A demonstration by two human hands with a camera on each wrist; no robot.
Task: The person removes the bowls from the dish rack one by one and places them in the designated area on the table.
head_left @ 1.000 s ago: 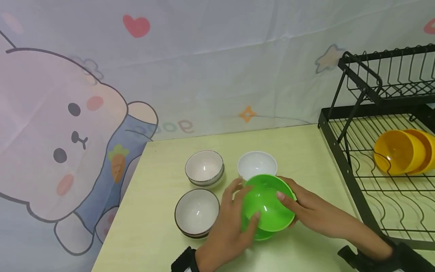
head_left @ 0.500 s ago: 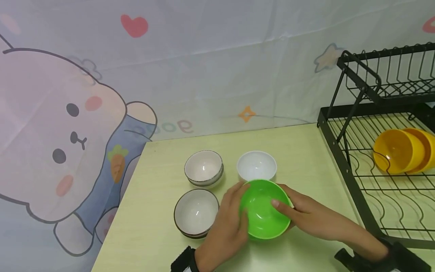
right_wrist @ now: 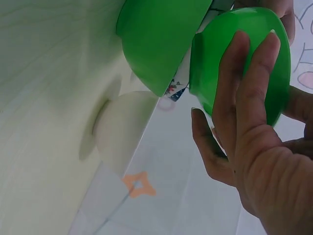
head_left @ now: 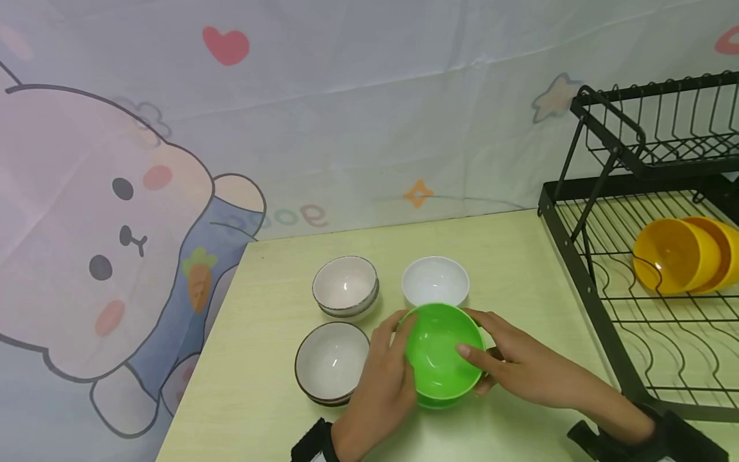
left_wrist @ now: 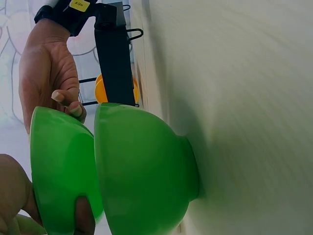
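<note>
A green bowl (head_left: 443, 350) is held between both hands, close over a second green bowl (left_wrist: 142, 171). This lower bowl stands upright on the table. At the left side of the upper bowl, my left hand (head_left: 383, 378) grips the wall, with fingertips at the rim. My right hand (head_left: 519, 362) holds the opposite side, thumb over the rim and fingers spread along the outside (right_wrist: 252, 88). The left wrist view shows a narrow gap between the two bowls. Most of the lower bowl is hidden beneath the upper one in the head view.
Left of the hands stand two stacks of pale bowls, a rear stack (head_left: 345, 285) and a dark-rimmed front stack (head_left: 333, 362). A white bowl (head_left: 435, 282) sits just behind the green ones. A black dish rack (head_left: 583, 276) with yellow bowls (head_left: 675, 256) occupies the right.
The upper green bowl has shifted left and become more level over the lower one. My left hand's spread fingers have closed onto its side, and the right hand has moved slightly left with it.
</note>
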